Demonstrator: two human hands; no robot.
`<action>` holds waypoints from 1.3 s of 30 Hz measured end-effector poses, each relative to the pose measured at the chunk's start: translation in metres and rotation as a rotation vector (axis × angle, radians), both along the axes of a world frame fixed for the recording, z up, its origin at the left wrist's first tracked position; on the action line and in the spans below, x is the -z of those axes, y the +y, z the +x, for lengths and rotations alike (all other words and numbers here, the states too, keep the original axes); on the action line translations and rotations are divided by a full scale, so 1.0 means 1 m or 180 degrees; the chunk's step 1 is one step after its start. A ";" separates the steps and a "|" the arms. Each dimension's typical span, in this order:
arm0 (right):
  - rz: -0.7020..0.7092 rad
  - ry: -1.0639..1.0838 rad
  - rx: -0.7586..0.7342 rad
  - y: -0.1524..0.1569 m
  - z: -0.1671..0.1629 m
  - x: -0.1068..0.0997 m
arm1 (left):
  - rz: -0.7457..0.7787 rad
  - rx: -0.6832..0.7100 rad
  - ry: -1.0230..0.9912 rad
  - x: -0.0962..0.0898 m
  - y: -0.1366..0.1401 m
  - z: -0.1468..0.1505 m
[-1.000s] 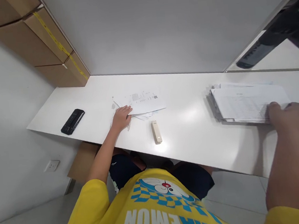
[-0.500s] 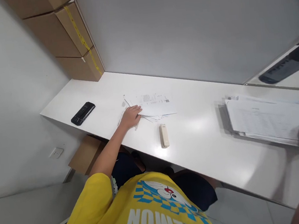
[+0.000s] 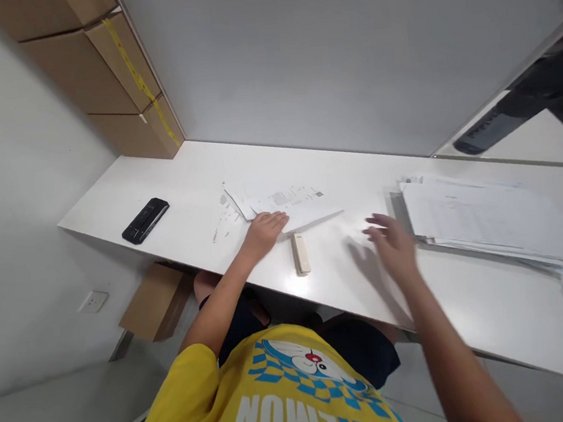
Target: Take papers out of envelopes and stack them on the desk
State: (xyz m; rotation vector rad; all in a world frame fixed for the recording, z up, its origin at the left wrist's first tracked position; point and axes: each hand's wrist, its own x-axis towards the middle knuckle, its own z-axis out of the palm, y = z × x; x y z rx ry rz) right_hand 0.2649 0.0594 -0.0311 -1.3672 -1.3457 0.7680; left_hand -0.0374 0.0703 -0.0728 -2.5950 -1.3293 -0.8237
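My left hand [image 3: 265, 231] is closed on the near edge of some printed sheets of paper [image 3: 296, 199] in the middle of the table. Its thumb is hidden. Left of those, other papers [image 3: 225, 220] fan out flat. A cream stapler [image 3: 301, 254] lies just on my side of the sheets, touched by neither hand. My right hand [image 3: 392, 245] hovers over the table, blurred, with fingers apart and nothing in them. It is between the stapler and a thick stack of printed papers [image 3: 483, 216] on the right.
A black phone-like device [image 3: 145, 220] lies at the left end of the white table [image 3: 351, 163]. Cardboard boxes [image 3: 128, 119] are piled at the back left corner. Below the table's front edge is another carton [image 3: 153, 304]. A dark object [image 3: 484, 129] stands beyond the divider at right.
My right hand has left the stack of papers and moved left towards the stapler. My left hand has shifted right, and the printed sheets have slid and turned with it.
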 end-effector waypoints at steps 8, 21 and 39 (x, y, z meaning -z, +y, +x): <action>-0.0474 0.0365 0.0456 -0.029 -0.012 0.036 | -0.1328 0.1080 -0.0516 -0.059 -0.094 0.044; 0.0404 -0.2181 -0.0141 -0.140 -0.004 0.048 | -0.1549 -0.0828 -0.2579 0.011 -0.192 0.027; 0.0806 -0.2915 0.0005 -0.155 -0.005 0.070 | -0.2531 -0.1427 -0.3216 -0.045 -0.165 0.050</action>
